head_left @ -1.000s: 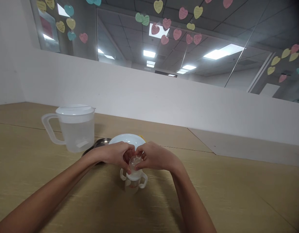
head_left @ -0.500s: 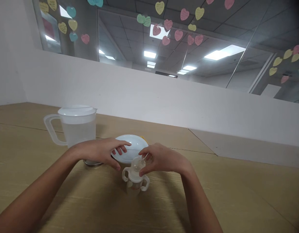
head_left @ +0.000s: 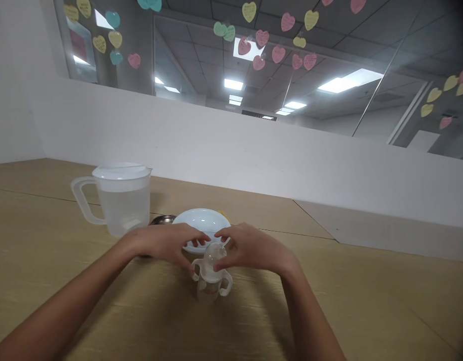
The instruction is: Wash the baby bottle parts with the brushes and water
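Note:
A clear two-handled baby cup point(head_left: 207, 292) stands upright on the table in front of me, a see-through domed cap on its top. My right hand point(head_left: 250, 250) is closed around the right side of that cap, thumb in front and the other fingers behind. On the cup's left side, my left hand point(head_left: 174, 244) is open with its fingers apart. Its thumb tip is at the left handle; whether it touches is hard to tell. A white bowl or dish point(head_left: 201, 218) sits just behind the hands, partly covered by them.
At the left stands a lidded translucent pitcher point(head_left: 126, 200) with clear liquid inside. A dark metal bowl point(head_left: 163, 219) shows partly behind my left hand. Something yellow point(head_left: 224, 215) peeks out behind the white dish. A white wall point(head_left: 231, 145) borders the table's far side.
My left hand has moved right, closer to the cup's left handle. More of the pitcher and the metal bowl now shows. The right hand stays at the cap.

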`<state>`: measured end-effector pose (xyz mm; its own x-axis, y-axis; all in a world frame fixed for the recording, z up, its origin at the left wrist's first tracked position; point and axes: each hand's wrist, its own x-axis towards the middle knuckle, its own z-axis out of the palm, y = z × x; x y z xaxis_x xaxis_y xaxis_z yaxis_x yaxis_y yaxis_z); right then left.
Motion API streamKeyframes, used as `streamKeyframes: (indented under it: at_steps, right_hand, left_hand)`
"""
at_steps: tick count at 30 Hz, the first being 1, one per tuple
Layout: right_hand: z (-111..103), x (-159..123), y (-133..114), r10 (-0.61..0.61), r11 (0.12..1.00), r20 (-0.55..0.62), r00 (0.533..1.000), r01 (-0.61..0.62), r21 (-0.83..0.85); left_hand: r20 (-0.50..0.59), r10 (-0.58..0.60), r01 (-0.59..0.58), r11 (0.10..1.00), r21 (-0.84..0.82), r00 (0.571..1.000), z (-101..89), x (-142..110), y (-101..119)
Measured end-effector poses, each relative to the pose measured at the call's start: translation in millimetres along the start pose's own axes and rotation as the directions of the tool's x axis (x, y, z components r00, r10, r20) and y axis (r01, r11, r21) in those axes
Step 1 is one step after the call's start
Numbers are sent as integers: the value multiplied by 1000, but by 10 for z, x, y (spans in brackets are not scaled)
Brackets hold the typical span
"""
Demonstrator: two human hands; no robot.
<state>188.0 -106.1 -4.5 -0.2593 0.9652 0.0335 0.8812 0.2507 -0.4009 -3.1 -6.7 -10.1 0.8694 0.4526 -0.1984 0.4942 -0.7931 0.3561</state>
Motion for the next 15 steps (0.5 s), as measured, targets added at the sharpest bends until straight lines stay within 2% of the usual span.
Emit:
streamKeyframes:
  at_steps: [3, 7, 11, 15]
  right_hand:
    - [71, 48, -64, -61, 998, 30, 998, 62, -31]
    - [104, 76, -103, -56, 994, -8, 998, 55, -99]
    - [104, 69, -112, -73, 996, -8, 997, 72, -51]
    - [101, 49, -124, -107, 994, -23, 994, 107, 5]
  left_hand:
    - [0, 56, -56, 998, 38, 998, 125, 137, 0]
    - [-3, 122, -122, 992, 32, 993, 232, 245, -41]
    - [-15, 187, -187, 982, -11, 982, 292, 306, -63]
    - [-9, 203, -203, 975, -92, 979, 319, 343, -46]
